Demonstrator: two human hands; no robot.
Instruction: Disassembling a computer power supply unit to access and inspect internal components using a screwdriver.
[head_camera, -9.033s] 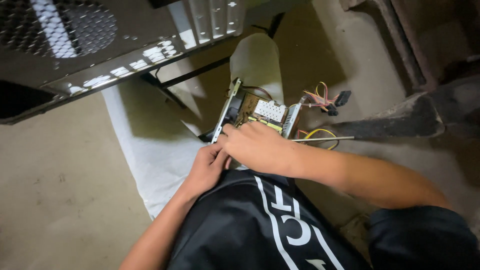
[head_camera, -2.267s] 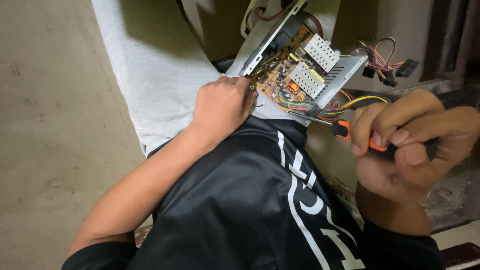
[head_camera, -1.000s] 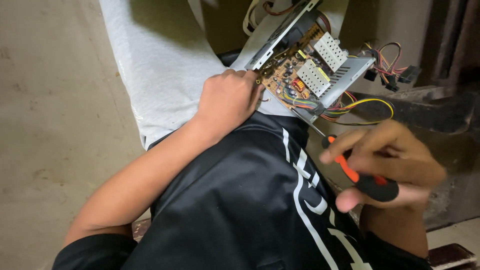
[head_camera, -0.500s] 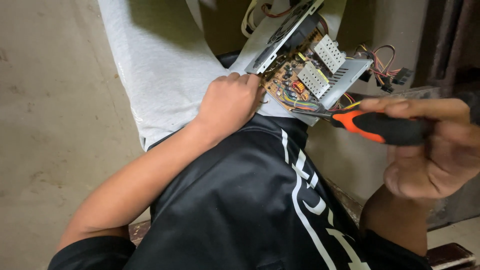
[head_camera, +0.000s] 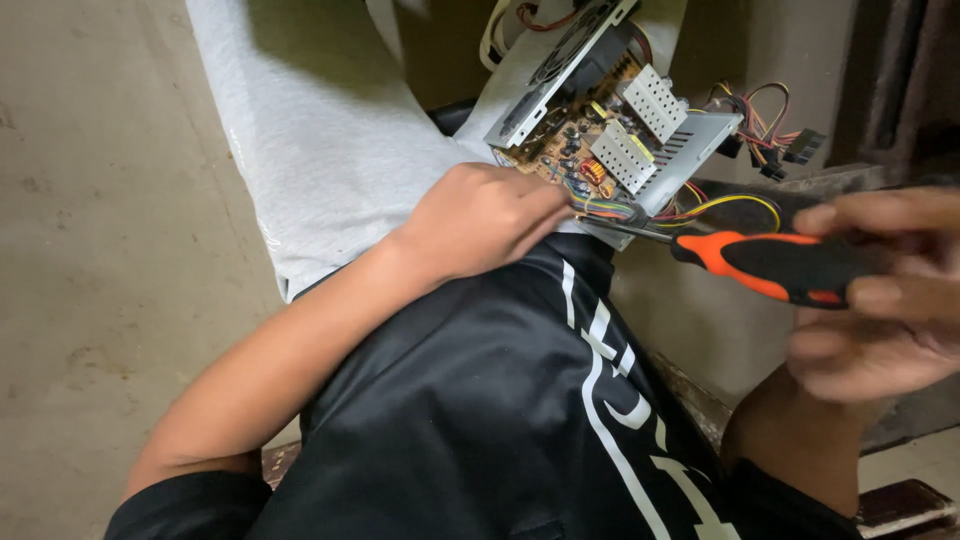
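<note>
An opened metal power supply (head_camera: 690, 140) rests on my lap, its brown circuit board (head_camera: 570, 150) with white heat sinks and coloured wires exposed. My left hand (head_camera: 480, 220) grips the near edge of the board and case, fingers curled over it. My right hand (head_camera: 880, 300) holds a screwdriver with an orange and black handle (head_camera: 770, 265), lying almost level. Its metal shaft points left, and the tip sits at the wire bundle on the board's near edge.
A bundle of coloured cables with black connectors (head_camera: 775, 140) hangs off the unit's right side. My legs in grey trousers (head_camera: 320, 130) stretch away, over a concrete floor (head_camera: 90, 250). A dark beam (head_camera: 840, 180) runs along the right.
My right hand has brought the screwdriver up from lower down and turned it level, with the tip now at the board's near edge. My left hand stays on the board.
</note>
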